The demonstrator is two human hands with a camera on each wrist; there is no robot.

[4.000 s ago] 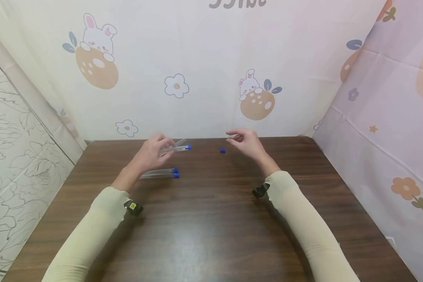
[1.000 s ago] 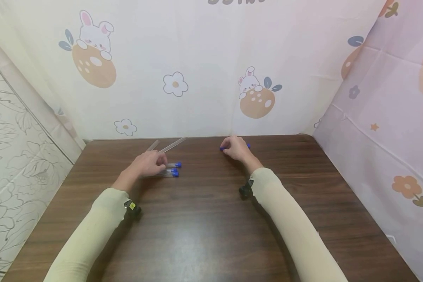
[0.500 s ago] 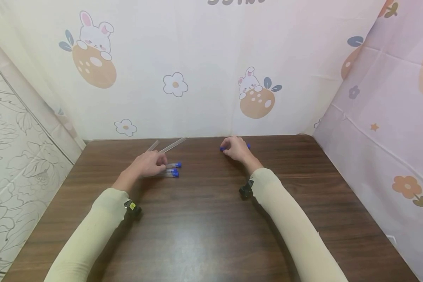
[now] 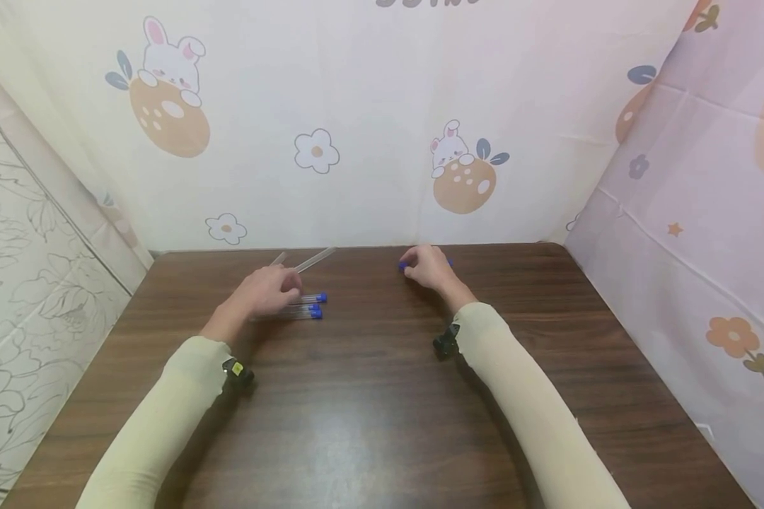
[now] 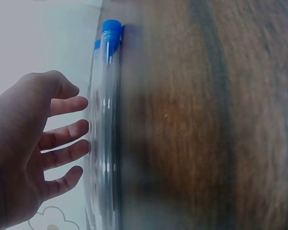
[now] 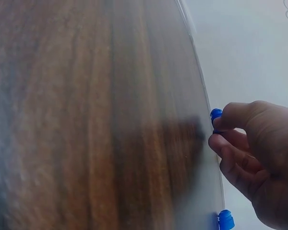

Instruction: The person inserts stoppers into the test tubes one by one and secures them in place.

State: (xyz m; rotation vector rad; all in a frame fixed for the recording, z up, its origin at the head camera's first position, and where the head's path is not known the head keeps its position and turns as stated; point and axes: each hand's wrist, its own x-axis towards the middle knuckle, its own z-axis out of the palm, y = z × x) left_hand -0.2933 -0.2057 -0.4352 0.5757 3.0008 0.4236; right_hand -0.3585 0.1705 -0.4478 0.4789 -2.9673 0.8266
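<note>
Three clear test tubes (image 4: 305,300) with blue stoppers lie side by side on the table, partly behind my left hand (image 4: 267,290). In the left wrist view, the loosely bent fingers of my left hand (image 5: 24,139) are beside the stoppered test tubes (image 5: 108,120) and hold nothing. Two tubes without visible stoppers, one clear tube (image 4: 316,260) and another tube (image 4: 279,259), lie at the back edge beyond that hand. My right hand (image 6: 269,148) pinches a small blue stopper (image 6: 216,114) between thumb and fingertips. A second blue stopper (image 6: 226,220) lies close by.
The brown wooden table (image 4: 356,396) ends at a patterned cloth backdrop (image 4: 382,191). A patterned cloth (image 4: 707,233) borders the right side and a white panel (image 4: 38,283) the left.
Over four seconds my left hand has set a stoppered tube beside the other two and let go. My right hand has come down and pinched a stopper. Lately my left hand shifts slightly backward.
</note>
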